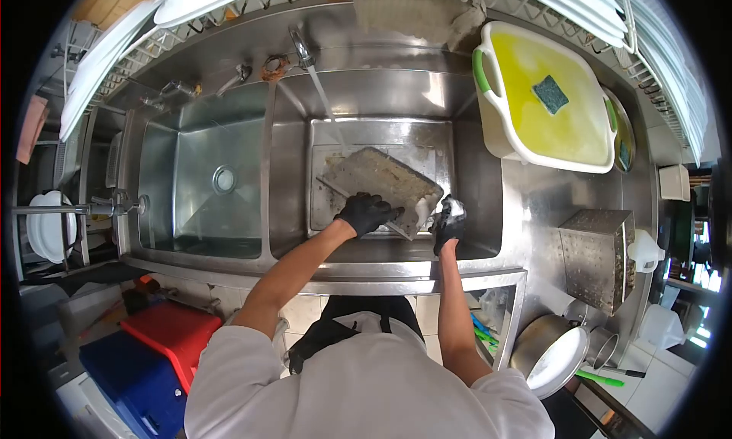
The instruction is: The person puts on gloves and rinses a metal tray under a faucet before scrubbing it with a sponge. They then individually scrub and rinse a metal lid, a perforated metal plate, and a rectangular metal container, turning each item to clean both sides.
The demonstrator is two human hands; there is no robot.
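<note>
Head camera: Grimy tray, a bit of foam

The left hand (369,213) touches the tray (381,176); its grip is hard to tell. Nearby, the right hand (450,227) holds a foamy thing (454,207). Much grime looks left. Water (324,100) runs into the sink (479,172) holding the tray.

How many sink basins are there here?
2. The left one has a round drain; the other, just to its right, sits under the running tap with a grimy tray inside. Neither is hidden.
</note>
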